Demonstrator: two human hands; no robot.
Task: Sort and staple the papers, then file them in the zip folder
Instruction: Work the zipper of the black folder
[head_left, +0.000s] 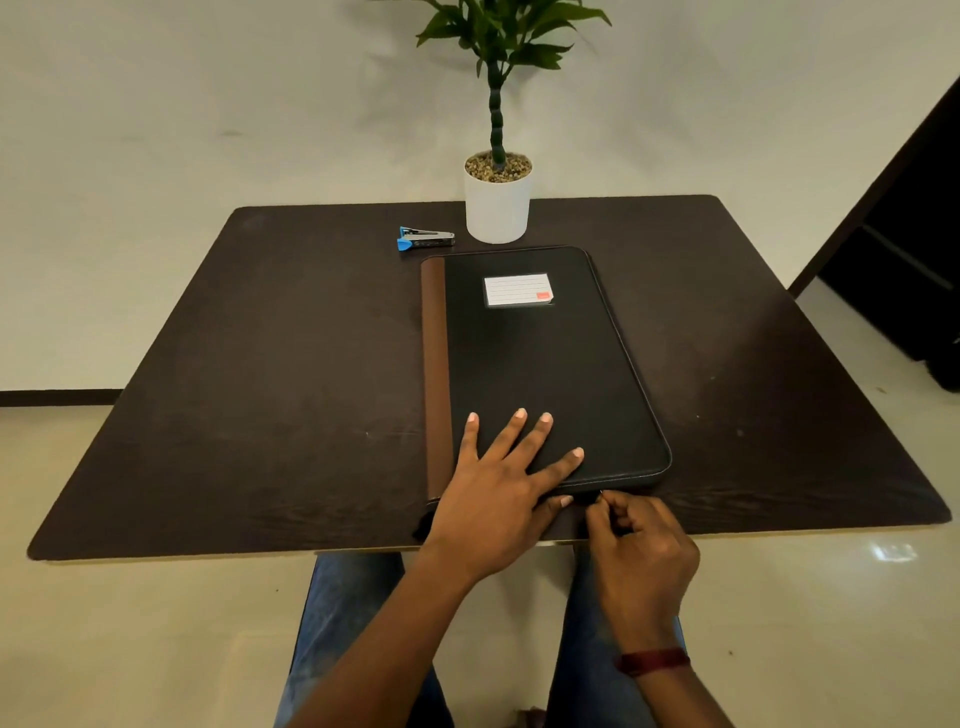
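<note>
The left part of the dark tabletop lies bare from its rounded near corner to the far edge. Toward the far edge a blue and metal stapler lies on its own, with no readable brand. Just nearer, the black zip folder lies closed and flat at the middle of the tabletop, its brown spine on the left and its near end close to the tabletop's near edge. The left hand presses flat on the folder's near part, fingers spread. A white lined label with a small red corner mark sits on the cover; any writing is too small to read. A white plant pot stands just behind the folder. The right hand, fingers curled, pinches at the folder's near edge, beside the left thumb. The tabletop to the right of it is bare.
</note>
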